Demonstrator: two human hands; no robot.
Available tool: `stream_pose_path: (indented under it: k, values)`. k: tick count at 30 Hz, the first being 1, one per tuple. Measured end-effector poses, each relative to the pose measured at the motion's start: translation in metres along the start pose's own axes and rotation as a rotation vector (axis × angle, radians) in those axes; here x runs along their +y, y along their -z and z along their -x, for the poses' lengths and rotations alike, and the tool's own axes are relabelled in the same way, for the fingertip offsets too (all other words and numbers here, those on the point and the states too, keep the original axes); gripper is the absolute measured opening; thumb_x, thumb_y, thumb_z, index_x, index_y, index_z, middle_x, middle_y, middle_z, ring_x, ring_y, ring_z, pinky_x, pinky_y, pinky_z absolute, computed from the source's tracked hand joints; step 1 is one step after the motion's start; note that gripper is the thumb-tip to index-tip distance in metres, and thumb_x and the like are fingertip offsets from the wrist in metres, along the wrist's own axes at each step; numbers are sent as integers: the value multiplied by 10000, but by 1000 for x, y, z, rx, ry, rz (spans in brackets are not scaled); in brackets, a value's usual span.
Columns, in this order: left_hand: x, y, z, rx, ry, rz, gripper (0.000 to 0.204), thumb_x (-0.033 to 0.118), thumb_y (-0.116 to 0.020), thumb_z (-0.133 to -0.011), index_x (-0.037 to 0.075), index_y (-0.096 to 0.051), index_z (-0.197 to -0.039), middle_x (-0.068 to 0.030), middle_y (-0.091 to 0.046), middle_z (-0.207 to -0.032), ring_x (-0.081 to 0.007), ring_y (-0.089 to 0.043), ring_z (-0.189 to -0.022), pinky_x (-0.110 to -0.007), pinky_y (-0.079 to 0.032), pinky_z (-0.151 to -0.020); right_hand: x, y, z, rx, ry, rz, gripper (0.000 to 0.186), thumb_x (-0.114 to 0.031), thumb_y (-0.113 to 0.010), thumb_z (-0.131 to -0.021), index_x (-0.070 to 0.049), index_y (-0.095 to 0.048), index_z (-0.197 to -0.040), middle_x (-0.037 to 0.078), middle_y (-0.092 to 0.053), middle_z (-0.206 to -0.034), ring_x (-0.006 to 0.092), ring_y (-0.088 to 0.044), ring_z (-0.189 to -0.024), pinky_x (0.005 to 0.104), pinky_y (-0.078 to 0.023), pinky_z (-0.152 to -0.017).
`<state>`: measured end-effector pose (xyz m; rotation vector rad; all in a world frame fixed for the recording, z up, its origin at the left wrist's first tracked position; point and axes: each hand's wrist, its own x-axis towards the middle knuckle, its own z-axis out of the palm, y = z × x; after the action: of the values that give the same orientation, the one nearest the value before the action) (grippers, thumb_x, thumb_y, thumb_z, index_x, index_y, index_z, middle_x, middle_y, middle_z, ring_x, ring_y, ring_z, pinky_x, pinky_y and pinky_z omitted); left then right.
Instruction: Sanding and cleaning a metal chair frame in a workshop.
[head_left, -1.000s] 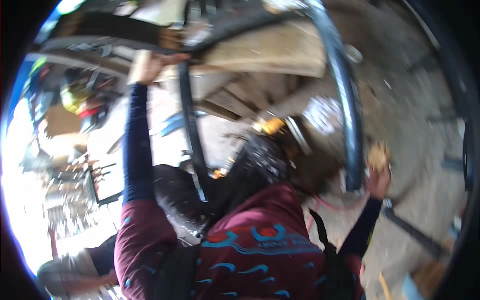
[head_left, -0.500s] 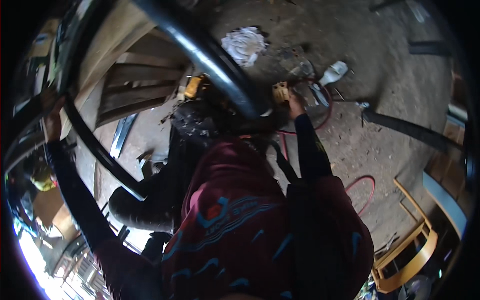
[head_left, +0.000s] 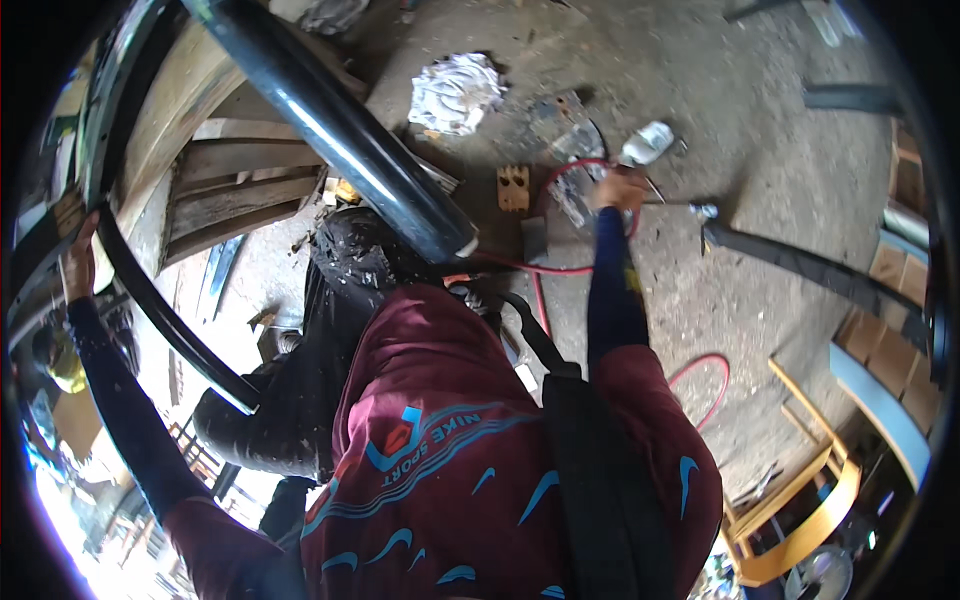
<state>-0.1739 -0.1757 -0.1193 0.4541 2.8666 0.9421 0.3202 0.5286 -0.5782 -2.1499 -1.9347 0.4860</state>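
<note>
My left hand [head_left: 80,258] is at the far left, its fingers curled round a black curved frame [head_left: 100,165]. A slim glossy black strip [head_left: 180,310] curves down from beside that hand. Across the upper middle slants a thick glossy black bar [head_left: 340,130], its end close to my body. My right hand [head_left: 622,188] reaches down to the floor over a red hose [head_left: 560,270]; motion smears its fingers, and its grip is unclear. Close to it are a white bottle [head_left: 647,143] and a thin metal rod [head_left: 655,190]. A tan block with holes [head_left: 513,188] lies left of it.
Crumpled white cloth [head_left: 456,93] lies on the concrete floor beyond the block. Slatted wooden furniture [head_left: 240,180] stands at left. A dark padded bar [head_left: 810,262] lies at right, with a yellow wooden frame [head_left: 800,540] and a blue-edged panel [head_left: 880,400] nearby.
My right hand has moved from beside the tan block to the right, toward the bottle and rod. The block now lies apart from it. The left hand stays at the black frame.
</note>
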Motion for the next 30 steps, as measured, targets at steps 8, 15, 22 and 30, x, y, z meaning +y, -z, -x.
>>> stream_pose_path:
  k: [8,15,22,30]
  values:
    - [33,-24,25,-304,-129,-430,450,266,-351,-1064,73,-633,-1358,-104,-594,-1436,-239,-485,-1397,-367,-310,-1195,21,-89,-168,-580,-142,-966,700,-254,-918,-728,37,-552,-1248,185,-723,-1067,321,-740,-808,496,-640,-614]
    - [121,-63,55,-10,-51,-59,604,182,-875,-789,10,-623,-1310,-84,-693,-1219,-214,-613,-1145,-346,-474,-1053,-20,5,-143,-536,-294,-877,393,-226,-799,-853,51,-646,-1087,141,-715,-1053,290,-712,-887,531,-592,-834]
    - [143,-73,54,19,-192,133,802,236,-918,-737,63,-528,-1417,-118,-604,-1346,-265,-534,-1275,-346,-437,-1098,-138,155,-134,-877,123,-1598,474,-253,-658,-987,-68,-513,-1399,138,-618,-1353,311,-592,-1262,519,-458,-1109]
    - [107,-67,48,-27,-206,682,752,606,-734,-850,12,-620,-1296,-165,-658,-1244,-271,-532,-1301,-413,-414,-1126,-300,343,31,-1093,620,-1779,512,-271,-484,-1072,19,-380,-1481,212,-527,-1441,376,-473,-1380,497,-315,-1216]
